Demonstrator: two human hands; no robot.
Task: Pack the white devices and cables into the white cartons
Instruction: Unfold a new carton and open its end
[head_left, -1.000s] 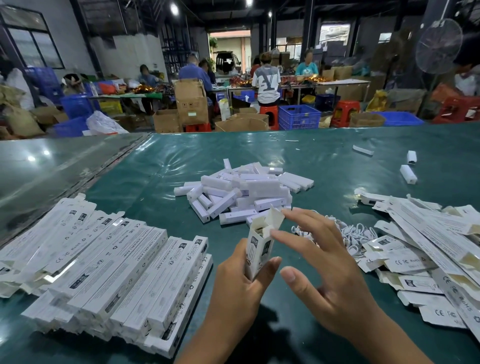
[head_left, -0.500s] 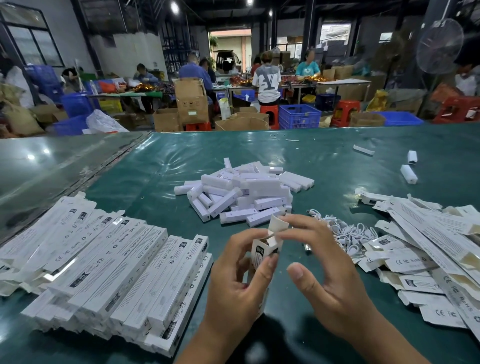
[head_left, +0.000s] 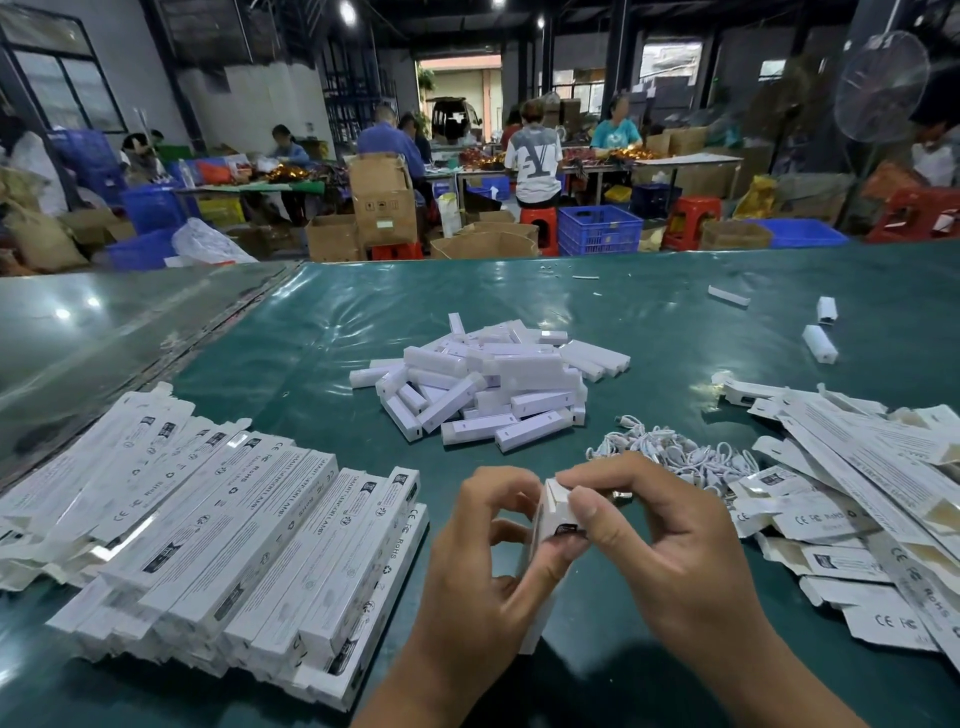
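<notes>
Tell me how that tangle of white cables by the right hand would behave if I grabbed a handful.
The cables look thin and looped, so probably floppy and light. They lie tangled in one heap, so a handful would likely drag neighbours along rather than give one. They seem unlikely to roll or break.

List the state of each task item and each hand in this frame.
Carton in hand: upright, top flap being closed.
Left hand: grips the carton.
Right hand: pinches the carton's top.
Packed cartons: closed, stacked in rows.
Flat cartons: unfolded, loosely piled.
White devices: unpacked, heaped.
Cables: coiled, piled.
</notes>
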